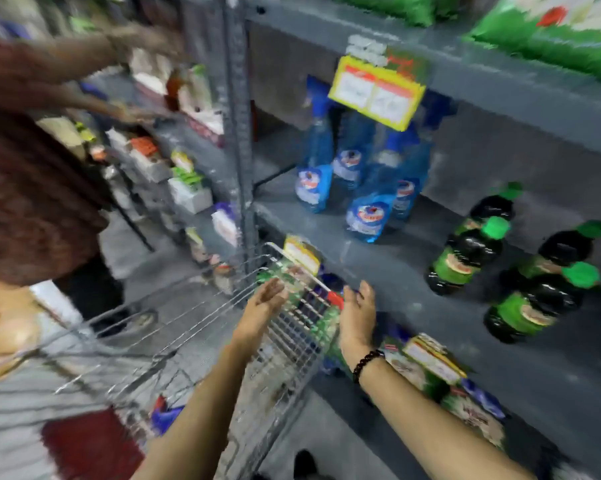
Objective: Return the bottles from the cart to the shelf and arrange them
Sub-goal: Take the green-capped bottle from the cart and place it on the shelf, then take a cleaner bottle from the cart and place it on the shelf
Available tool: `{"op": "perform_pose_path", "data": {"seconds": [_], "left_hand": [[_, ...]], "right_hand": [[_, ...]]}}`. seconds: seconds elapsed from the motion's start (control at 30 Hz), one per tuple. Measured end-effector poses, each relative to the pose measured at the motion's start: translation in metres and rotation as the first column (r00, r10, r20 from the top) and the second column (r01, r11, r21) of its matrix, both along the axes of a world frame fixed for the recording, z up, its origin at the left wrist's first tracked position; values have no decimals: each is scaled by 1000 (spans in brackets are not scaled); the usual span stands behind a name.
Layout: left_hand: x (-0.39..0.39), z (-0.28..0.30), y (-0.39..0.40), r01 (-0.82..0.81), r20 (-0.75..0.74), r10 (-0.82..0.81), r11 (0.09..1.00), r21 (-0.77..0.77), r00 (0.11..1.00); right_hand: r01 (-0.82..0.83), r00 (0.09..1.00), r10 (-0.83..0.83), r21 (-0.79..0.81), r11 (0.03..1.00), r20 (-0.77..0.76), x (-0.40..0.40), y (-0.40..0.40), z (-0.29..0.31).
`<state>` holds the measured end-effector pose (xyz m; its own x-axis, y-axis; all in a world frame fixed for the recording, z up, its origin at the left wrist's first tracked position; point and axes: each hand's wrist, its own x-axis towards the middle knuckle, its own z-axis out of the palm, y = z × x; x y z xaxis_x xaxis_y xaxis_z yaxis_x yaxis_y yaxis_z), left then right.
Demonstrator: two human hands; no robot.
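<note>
On the grey shelf (378,268) stand four blue spray bottles (314,181) in a cluster at the far left, though blur makes the count at the back of the cluster uncertain. To their right stand four dark bottles with green caps (465,258), in two pairs. One yellow price tag (377,93) hangs from the shelf above them, and one smaller yellow tag (302,254) sits on the near shelf edge. There is one wire cart (285,341). Two bare hands show near the cart's far end, the left hand (266,301) and the right hand (358,315), both empty with fingers spread. One beaded bracelet (366,363) circles the right wrist. A second person (32,188) stands at the left.
</note>
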<state>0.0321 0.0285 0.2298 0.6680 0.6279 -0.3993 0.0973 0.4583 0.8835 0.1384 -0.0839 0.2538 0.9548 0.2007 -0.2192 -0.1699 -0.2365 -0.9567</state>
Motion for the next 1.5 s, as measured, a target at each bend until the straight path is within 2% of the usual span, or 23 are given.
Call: {"op": "perform_pose_path", "data": {"seconds": [0.1, 0.2, 0.27, 0.33, 0.43, 0.5, 0.57, 0.7, 0.77, 0.83, 0.87, 0.97, 1.0, 1.1, 1.2, 1.27, 1.37, 1.5], "left_hand": [[-69, -35, 16, -204, -162, 194, 977, -52, 968], [-128, -64, 20, -425, -284, 388, 901, -81, 877], [-160, -84, 19, -545, -368, 482, 834, -86, 795], [-188, -108, 12, -621, -451, 520, 776, -105, 726], [-211, -154, -4, -724, -548, 546, 669, -171, 634], [-214, -184, -12, -773, -584, 553, 595, -221, 593], [-213, -215, -17, -804, -609, 563, 548, -230, 558], [-206, -274, -27, -848, -627, 587, 459, -263, 513], [-201, -295, -33, -869, -647, 588, 408, -280, 485], [-193, -308, -37, -913, -690, 604, 329, -241, 399], [-190, -311, -38, -918, -702, 599, 328, -223, 385], [-184, -318, -40, -881, -745, 535, 447, -151, 399], [-182, -319, -39, -878, -733, 547, 457, -142, 404], [-180, -325, -35, -896, -678, 599, 382, -226, 426], [-180, -323, -31, -897, -650, 619, 299, -325, 441], [-179, -316, -31, -886, -621, 636, 269, -378, 458], [-182, -295, -32, -842, -571, 627, 308, -444, 530], [-190, -254, -33, -733, -426, 606, 462, -499, 672]], "right_hand": [[-313, 945, 325, -204, 928, 29, -37, 39, -24], [-615, 766, 639, -374, 694, -72, -68, 73, -55], [-749, 621, 759, -432, 502, -196, -86, 93, -81], [-844, 469, 823, -439, 309, -321, -106, 110, -111], [-906, 287, 822, -418, 66, -493, -138, 125, -162], [-928, 200, 785, -370, -40, -587, -156, 132, -201], [-931, 153, 743, -348, -113, -652, -171, 136, -238], [-916, 131, 672, -348, -199, -729, -185, 133, -301], [-922, 155, 653, -346, -174, -741, -187, 130, -323], [-917, 172, 659, -363, -164, -732, -189, 128, -336], [-912, 172, 668, -373, -169, -724, -191, 129, -340], [-916, 158, 682, -364, -169, -714, -192, 133, -345], [-917, 151, 684, -360, -174, -714, -190, 135, -345], [-913, 129, 688, -356, -198, -714, -183, 142, -345], [-881, 38, 674, -343, -327, -738, -174, 148, -346], [-888, -1, 645, -296, -352, -764, -169, 148, -341], [-915, -31, 619, -227, -333, -785, -158, 145, -322], [-974, -43, 632, -108, -198, -774, -135, 140, -275]]}}
